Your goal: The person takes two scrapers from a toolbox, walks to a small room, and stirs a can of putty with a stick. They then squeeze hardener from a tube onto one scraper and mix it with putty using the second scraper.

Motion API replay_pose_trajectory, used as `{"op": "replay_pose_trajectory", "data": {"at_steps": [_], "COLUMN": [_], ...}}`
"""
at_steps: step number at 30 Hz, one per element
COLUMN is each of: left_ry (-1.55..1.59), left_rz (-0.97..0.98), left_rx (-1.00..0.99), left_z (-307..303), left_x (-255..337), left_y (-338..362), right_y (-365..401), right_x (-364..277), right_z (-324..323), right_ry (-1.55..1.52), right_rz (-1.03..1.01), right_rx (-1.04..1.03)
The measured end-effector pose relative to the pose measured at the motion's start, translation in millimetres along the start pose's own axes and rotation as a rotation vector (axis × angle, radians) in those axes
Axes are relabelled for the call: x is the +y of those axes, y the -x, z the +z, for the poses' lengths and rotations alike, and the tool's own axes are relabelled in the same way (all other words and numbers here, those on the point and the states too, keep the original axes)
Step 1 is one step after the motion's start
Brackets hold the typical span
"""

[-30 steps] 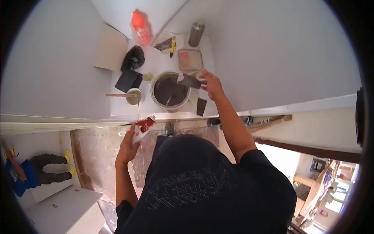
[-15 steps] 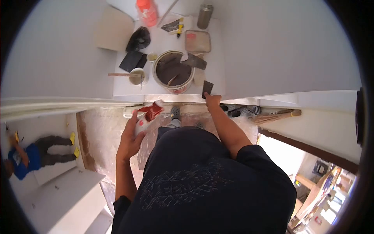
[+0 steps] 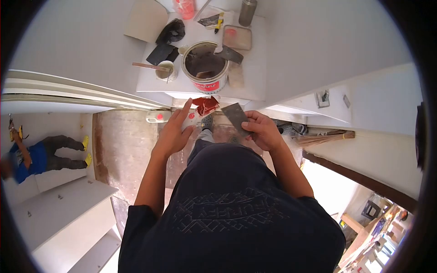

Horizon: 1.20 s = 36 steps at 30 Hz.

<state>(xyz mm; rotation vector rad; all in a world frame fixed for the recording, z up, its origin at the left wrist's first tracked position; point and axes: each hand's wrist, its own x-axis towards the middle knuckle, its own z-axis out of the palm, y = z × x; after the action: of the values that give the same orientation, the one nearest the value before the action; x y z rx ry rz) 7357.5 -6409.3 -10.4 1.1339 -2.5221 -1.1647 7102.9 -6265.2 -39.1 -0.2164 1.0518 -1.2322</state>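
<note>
My left hand (image 3: 175,136) grips a white plastic palette (image 3: 190,119), marked with a red logo and coated at its far end with wet-looking red paste (image 3: 207,105). My right hand (image 3: 263,131) pinches a dark, flat rectangular putty blade (image 3: 235,117) between thumb and fingers. The blade's far corner is close beside the paste. Beyond both hands, an open paint bucket (image 3: 210,86) with dark contents stands on a white surface (image 3: 152,86). Another dark blade (image 3: 231,55) lies across its rim.
A small tub (image 3: 166,71) with a stick across it sits left of the bucket. Behind are a yellow-handled brush (image 3: 219,21), a metal flask (image 3: 247,12) and a rectangular tin (image 3: 237,37). A white jug (image 3: 158,117) stands on the floor. Another person (image 3: 38,154) works at far left.
My right hand has drawn back from the white surface with the blade, to beside the palette. The left hand has moved right and slightly up, bringing the red paste near the blade.
</note>
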Motion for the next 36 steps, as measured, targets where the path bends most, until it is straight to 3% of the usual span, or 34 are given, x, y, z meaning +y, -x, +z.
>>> {"op": "replay_pose_trajectory", "data": {"at_steps": [5,14,36], "left_ry": [-0.021,-0.088,-0.055], "left_rz": [0.044,0.141,0.132], "left_rx": [-0.051,-0.062,-0.003], "left_z": [21.1,38.8,27.4], "left_x": [28.9,53.5,43.9], "left_y": [-5.3,-2.2,18.6], "right_y": [6.1,11.9,6.9], "right_x": [7.1,14.6,22.1], "right_z": [5.7,-5.4,19.5], "right_ry": [-0.036,-0.033,0.159], "right_rz": [0.063,0.011,-0.021], "right_rx": [-0.051,0.068,0.081]}}
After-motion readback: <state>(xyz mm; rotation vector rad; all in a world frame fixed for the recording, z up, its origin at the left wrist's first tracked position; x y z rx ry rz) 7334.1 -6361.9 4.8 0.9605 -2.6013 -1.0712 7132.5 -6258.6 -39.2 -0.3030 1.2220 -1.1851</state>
